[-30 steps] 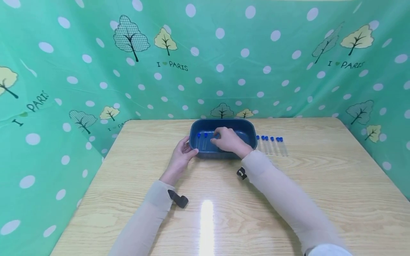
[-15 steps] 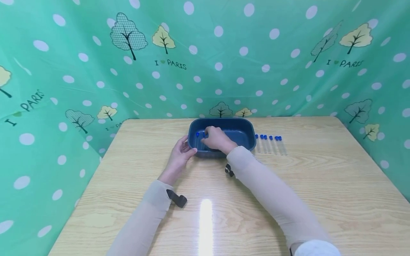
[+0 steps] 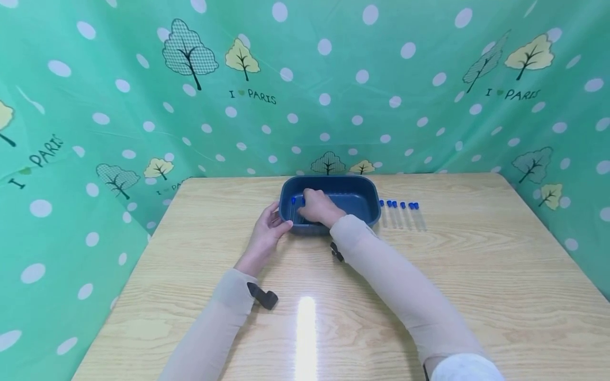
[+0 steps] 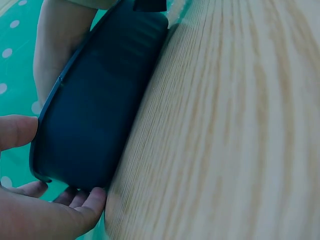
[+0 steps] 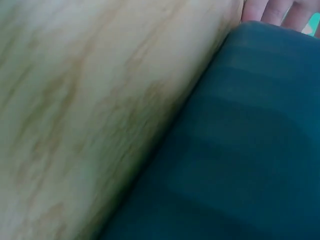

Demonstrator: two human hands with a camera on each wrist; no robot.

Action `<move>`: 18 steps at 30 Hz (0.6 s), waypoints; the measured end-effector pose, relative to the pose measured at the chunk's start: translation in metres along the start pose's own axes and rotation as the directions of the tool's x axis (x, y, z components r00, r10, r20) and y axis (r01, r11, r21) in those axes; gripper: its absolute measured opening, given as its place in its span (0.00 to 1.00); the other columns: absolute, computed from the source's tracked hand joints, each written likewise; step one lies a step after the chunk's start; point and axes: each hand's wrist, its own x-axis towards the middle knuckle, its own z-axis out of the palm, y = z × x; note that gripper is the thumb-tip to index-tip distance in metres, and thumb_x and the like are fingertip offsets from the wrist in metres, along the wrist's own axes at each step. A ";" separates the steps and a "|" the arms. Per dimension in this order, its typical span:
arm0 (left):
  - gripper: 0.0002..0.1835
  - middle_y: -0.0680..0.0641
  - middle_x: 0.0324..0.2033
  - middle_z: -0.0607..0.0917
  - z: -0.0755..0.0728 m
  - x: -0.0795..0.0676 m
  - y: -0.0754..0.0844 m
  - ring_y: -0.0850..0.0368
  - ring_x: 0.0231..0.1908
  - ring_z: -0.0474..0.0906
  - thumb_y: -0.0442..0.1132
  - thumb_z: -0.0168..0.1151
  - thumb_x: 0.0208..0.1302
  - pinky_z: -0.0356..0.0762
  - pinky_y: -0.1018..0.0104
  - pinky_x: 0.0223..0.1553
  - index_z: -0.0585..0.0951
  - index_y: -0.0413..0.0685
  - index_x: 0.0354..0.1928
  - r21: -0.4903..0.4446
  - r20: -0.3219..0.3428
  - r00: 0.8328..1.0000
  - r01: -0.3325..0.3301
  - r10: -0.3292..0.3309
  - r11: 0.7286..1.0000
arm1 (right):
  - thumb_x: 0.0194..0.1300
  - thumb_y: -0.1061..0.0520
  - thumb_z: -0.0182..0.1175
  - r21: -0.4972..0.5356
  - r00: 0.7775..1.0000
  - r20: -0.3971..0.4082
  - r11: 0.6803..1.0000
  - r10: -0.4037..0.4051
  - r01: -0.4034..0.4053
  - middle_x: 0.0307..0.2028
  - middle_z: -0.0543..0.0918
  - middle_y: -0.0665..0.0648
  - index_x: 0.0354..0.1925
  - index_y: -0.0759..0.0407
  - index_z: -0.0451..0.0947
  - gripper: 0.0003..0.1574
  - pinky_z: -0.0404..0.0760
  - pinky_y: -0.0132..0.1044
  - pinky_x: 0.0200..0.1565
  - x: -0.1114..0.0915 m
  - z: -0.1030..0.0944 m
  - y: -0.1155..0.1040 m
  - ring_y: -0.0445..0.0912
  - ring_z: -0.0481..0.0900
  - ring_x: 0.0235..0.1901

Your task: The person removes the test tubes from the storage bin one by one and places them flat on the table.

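Note:
A dark blue plastic basin [image 3: 329,230] stands on the wooden table near the back. My left hand [image 3: 266,233] grips its left end; in the left wrist view the thumb [image 4: 17,131] lies at the rim and the fingers are at the outer wall. Inside the basin lies a slim clear tube with a blue cap [image 3: 293,201]. Right of it is a second blue-capped tube [image 3: 303,201], mostly hidden by my right hand [image 3: 318,206], whose curled finger and thumb pinch it. The right wrist view shows only the basin's outer wall [image 5: 225,150] and left-hand fingers.
Several clear tubes with blue caps [image 3: 402,205] lie in a row on the table [image 3: 476,254], just right of the basin. A green patterned curtain [image 3: 324,79] hangs behind and beside the table. Each wrist carries a black camera mount [image 3: 263,296].
My right hand has moved left inside the basin, from beside the second tube onto it, covering most of it. The left hand keeps its hold on the basin.

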 end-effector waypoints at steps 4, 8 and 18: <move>0.39 0.37 0.66 0.65 -0.001 0.000 0.000 0.45 0.65 0.63 0.29 0.62 0.60 0.69 0.58 0.62 0.58 0.47 0.72 -0.008 -0.002 1.000 0.002 -0.002 1.000 | 0.64 0.51 0.60 0.014 1.000 0.003 1.000 0.018 -0.018 0.55 0.77 0.62 0.63 0.64 0.66 0.34 0.78 0.46 0.52 0.004 0.001 0.000 0.48 0.76 0.45; 0.39 0.37 0.66 0.65 -0.001 -0.001 0.001 0.45 0.65 0.63 0.29 0.62 0.60 0.69 0.57 0.62 0.58 0.48 0.72 -0.004 0.001 1.000 0.002 -0.002 1.000 | 0.61 0.52 0.62 0.016 0.999 -0.009 0.999 0.039 -0.039 0.56 0.76 0.62 0.63 0.62 0.65 0.35 0.78 0.48 0.52 0.007 0.005 0.000 0.49 0.76 0.47; 0.39 0.37 0.66 0.65 -0.001 -0.001 0.001 0.45 0.65 0.63 0.30 0.63 0.60 0.69 0.57 0.62 0.58 0.49 0.72 0.015 0.002 1.000 0.006 -0.006 1.000 | 0.62 0.57 0.60 -0.030 0.998 -0.005 0.997 0.070 -0.070 0.62 0.72 0.61 0.68 0.57 0.61 0.38 0.75 0.50 0.57 0.011 0.006 -0.001 0.53 0.72 0.59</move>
